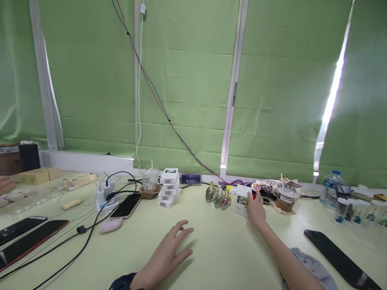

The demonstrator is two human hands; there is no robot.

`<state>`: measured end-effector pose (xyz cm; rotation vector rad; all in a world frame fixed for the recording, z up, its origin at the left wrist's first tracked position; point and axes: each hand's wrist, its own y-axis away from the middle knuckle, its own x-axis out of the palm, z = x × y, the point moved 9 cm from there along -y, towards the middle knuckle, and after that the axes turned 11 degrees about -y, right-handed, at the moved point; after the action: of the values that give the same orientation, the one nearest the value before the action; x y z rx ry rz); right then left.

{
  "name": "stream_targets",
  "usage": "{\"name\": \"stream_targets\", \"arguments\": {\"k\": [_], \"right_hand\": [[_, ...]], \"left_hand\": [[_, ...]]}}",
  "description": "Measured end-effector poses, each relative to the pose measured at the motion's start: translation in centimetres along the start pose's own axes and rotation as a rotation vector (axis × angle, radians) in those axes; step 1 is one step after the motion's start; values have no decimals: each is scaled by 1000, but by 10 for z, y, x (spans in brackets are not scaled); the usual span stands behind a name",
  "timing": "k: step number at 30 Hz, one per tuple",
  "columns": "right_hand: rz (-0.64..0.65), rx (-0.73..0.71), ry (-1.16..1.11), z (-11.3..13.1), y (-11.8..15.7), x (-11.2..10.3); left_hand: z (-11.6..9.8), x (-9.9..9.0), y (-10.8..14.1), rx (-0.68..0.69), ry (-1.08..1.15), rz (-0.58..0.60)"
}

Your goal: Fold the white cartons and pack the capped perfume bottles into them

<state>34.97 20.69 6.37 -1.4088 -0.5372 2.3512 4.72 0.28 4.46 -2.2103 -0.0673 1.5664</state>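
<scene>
My right hand [256,209] reaches forward over the table, its fingers at the right edge of a white box [241,204] with a greenish picture on its front. The box is tilted, and my hand hides its right side. Left of it stand several small glass bottles with gold caps [218,197], close together. My left hand [169,250] hovers over the near middle of the table, fingers spread and holding nothing. Beyond it to the left is a stack of white boxes [168,192] with barcodes on their sides.
Left lie phones [126,206], black and white cables [87,231] and a power strip [105,199]. Plastic cups [150,179] stand at the back. Right are an iced drink [286,197], a water bottle [331,187], clear jars [358,211] and a black phone [340,257]. Another person's hand [6,184] shows far left.
</scene>
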Motion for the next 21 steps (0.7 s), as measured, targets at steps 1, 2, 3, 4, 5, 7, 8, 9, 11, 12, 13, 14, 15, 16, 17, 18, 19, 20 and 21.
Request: {"name": "stream_targets", "arguments": {"k": [1, 2, 3, 4, 5, 7, 8, 9, 11, 12, 13, 14, 15, 16, 17, 18, 19, 20, 21], "right_hand": [[-4, 2, -5, 0, 0, 0], [-9, 4, -13, 0, 1, 0], [-16, 7, -25, 0, 2, 0], [-25, 11, -40, 0, 3, -1], [-38, 17, -60, 0, 4, -2], [-76, 26, -111, 4, 8, -6], [-97, 21, -145, 9, 9, -10], [-118, 5, -181, 16, 11, -14], [-126, -71, -294, 41, 13, -19], [-109, -123, -364, 57, 14, -20], [-65, -188, -472, 77, 15, -19], [3, -239, -596, 97, 17, -15], [56, -262, -671, 116, 19, -10], [111, -263, -743, 134, 20, -3], [170, -244, -814, 149, 22, 6], [232, -205, -882, 163, 23, 17], [301, -151, -946, 175, 25, 30], [378, -80, -1003, 185, 27, 44], [462, -1, -1054, 194, 30, 58]], "left_hand": [[1, 1, 0, -3, 2, -3], [3, 1, 0, -7, 7, -6], [4, 1, 0, -12, 12, -11], [4, 1, 0, -16, 17, -16], [5, 1, 0, -22, 22, -19], [5, 1, 1, -36, 21, -15], [5, 0, 2, -45, 18, -9], [5, 0, 2, -58, 12, -1], [6, -1, 3, -84, -3, 18], [6, -1, 3, -94, -10, 28], [6, -2, 4, -103, -17, 39], [6, -2, 4, -108, -25, 51], [5, -2, 4, -110, -32, 65], [4, -2, 4, -108, -39, 80], [3, -2, 5, -106, -45, 97], [2, -1, 7, -106, -48, 118], [3, -1, 9, -109, -47, 147], [5, 0, 12, -115, -39, 183], [9, 1, 15, -129, -22, 223]]}}
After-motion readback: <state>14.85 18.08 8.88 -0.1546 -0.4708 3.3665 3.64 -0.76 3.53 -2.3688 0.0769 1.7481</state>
